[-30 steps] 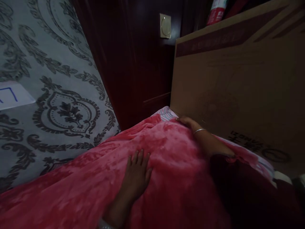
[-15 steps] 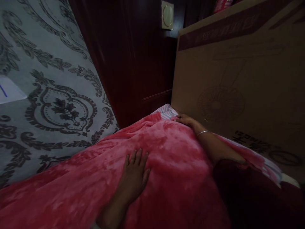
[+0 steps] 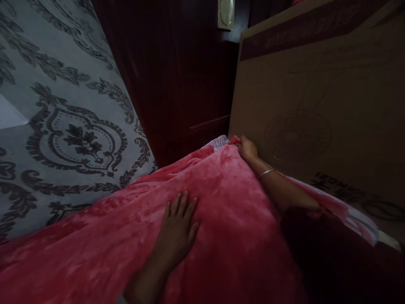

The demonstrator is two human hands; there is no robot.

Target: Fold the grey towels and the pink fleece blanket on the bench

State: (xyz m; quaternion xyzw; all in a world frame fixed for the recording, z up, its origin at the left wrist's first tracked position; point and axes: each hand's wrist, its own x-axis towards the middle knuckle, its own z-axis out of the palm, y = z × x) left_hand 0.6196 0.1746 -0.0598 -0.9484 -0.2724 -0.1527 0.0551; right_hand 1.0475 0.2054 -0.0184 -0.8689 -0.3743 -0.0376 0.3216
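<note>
A plush pink-red blanket (image 3: 221, 202) spreads across the lower part of the head view. My left hand (image 3: 179, 226) lies flat on its middle, fingers stretched out and slightly apart. At the far corner, my right hand (image 3: 247, 148) is closed on the blanket's edge and lifts a small fold of it. A silver bangle (image 3: 267, 172) circles the right wrist. Beyond the fold, a bit of striped white cloth (image 3: 220, 142) shows from beneath the blanket.
A large cardboard box (image 3: 297, 93) with a fan drawing stands along the right side. Dark red wooden panelling (image 3: 177, 84) rises behind the blanket, with a pale round-faced fitting (image 3: 226, 12). Patterned grey wallpaper (image 3: 79, 139) covers the left, with white paper (image 3: 11, 113) at its edge.
My right hand has gone from resting on the far corner to gripping it, raising the edge a little. The left hand stays flat in nearly the same place. The view has tilted slightly.
</note>
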